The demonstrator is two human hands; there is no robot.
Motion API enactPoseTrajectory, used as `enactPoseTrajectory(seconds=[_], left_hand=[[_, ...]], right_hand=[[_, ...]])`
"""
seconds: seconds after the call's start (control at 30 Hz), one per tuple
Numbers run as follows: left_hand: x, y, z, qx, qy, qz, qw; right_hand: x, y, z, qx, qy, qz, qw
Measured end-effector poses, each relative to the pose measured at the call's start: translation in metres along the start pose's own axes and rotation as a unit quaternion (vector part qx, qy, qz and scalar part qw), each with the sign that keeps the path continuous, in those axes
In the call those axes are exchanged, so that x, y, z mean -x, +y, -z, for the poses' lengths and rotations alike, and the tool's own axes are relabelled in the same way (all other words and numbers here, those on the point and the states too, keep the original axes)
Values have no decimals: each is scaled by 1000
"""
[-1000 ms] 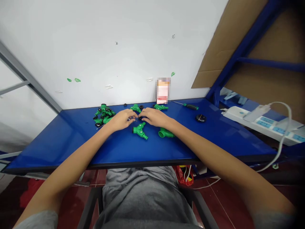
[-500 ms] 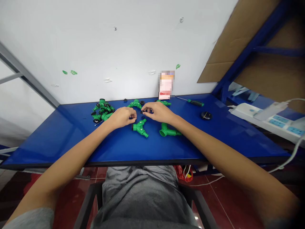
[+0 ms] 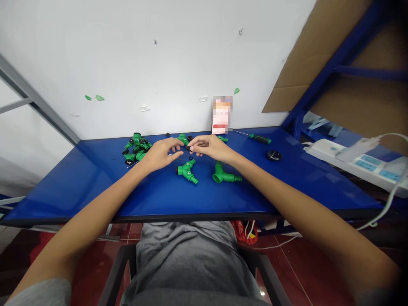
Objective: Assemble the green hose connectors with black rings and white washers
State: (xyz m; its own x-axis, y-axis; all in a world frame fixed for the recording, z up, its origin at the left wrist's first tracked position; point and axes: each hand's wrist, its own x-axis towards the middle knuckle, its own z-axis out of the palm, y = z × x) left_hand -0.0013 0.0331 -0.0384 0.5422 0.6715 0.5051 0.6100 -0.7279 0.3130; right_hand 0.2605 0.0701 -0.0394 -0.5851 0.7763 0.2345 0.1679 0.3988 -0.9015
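Observation:
My right hand (image 3: pixel 210 147) pinches a small black part (image 3: pixel 188 148) between thumb and fingertips, above the table; its exact kind is too small to tell. Facing it, my left hand (image 3: pixel 164 153) is open, thumb and fingers apart with nothing between them. Just in front of the hands lies a green Y-shaped hose connector (image 3: pixel 188 171) with a black collar. A black ring (image 3: pixel 191 158) rests beside its upper arm. Another green connector (image 3: pixel 183 139) is partly hidden behind my left fingers. Below my right wrist lies a green branched pipe body (image 3: pixel 223 175).
Several green connectors (image 3: pixel 137 146) are piled at the left. A green-handled screwdriver (image 3: pixel 260 138) and a round black object (image 3: pixel 274 155) lie at the right. A phone-like upright item (image 3: pixel 220 119) leans on the wall. A white power strip (image 3: pixel 347 159) stands beyond the right edge.
My left hand has opened, its thumb and fingers spreading apart. My right hand has lifted the small black part slightly, fingers stretching toward the left hand. The connectors on the table stay put.

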Motion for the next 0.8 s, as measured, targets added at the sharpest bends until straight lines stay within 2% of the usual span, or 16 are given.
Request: enactPoseTrajectory(seconds=[0.1, 0.23, 0.33, 0.4, 0.47, 0.53, 0.6, 0.7, 0.8], left_hand=[[0, 13, 2, 32, 41, -25, 998], [-1, 22, -1, 50, 39, -76, 995], [0, 21, -2, 54, 46, -69, 995], [1, 20, -2, 65, 65, -32, 995], [1, 23, 1, 103, 89, 19, 990], [1, 29, 4, 171, 104, 61, 978], [1, 36, 5, 241, 102, 78, 962], [1, 45, 1, 281, 87, 79, 952], [2, 47, -8, 254, 83, 67, 961]], right_hand=[[3, -4, -3, -56, -10, -20, 998], [6, -10, -7, -86, -25, -26, 996], [9, -14, -4, -80, -38, -16, 996], [11, -15, 2, -19, -58, 6, 998], [13, -15, 9, 105, -93, 50, 989], [16, -13, 12, 234, -142, 103, 956], [16, -10, 11, 316, -181, 137, 921], [14, -6, 7, 370, -182, 151, 899], [12, -7, 6, 360, -164, 176, 902]])
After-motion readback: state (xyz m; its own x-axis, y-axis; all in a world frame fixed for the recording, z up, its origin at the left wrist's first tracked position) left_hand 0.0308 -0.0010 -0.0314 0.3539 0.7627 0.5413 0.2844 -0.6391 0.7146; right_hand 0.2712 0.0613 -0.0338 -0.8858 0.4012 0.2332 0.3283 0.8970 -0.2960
